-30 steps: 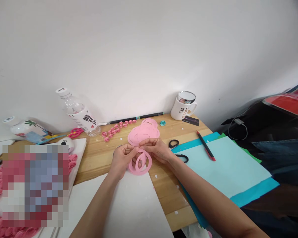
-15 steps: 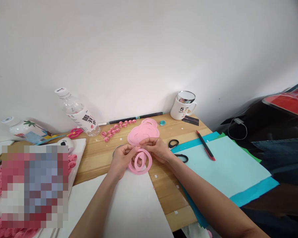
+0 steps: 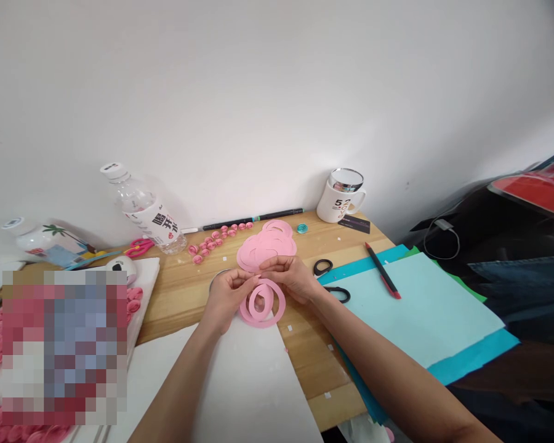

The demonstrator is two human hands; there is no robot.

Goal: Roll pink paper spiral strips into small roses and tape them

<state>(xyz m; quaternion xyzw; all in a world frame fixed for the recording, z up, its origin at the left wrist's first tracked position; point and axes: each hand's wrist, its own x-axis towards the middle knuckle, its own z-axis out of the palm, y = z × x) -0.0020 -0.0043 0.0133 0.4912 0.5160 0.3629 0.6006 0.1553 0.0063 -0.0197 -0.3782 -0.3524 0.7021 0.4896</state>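
A pink paper spiral (image 3: 279, 306) hangs in loops from my fingertips, over the far end of a white board (image 3: 258, 381). My left hand (image 3: 228, 295) pinches its upper end from the left. From the right, my right hand (image 3: 293, 277) pinches the same end, thumb and fingers together, the two hands almost touching. Just beyond them lies a pile of flat pink paper spirals (image 3: 261, 246). Behind my left hand a round rim shows in part. To the right of my right hand are the black handles of scissors (image 3: 339, 294).
Small rolled pink paper roses (image 3: 205, 246) and a teal one (image 3: 301, 228) lie at the back. A bottle (image 3: 152, 215) and a mug (image 3: 337, 200) stand near the wall. Pale blue paper (image 3: 415, 314) bears a black-red pen (image 3: 382, 271). Pink roses fill a board at left, partly pixelated.
The hanging loops of the pink spiral have shifted slightly to the right and down. Both hands stay in almost the same place, still pinching its end.
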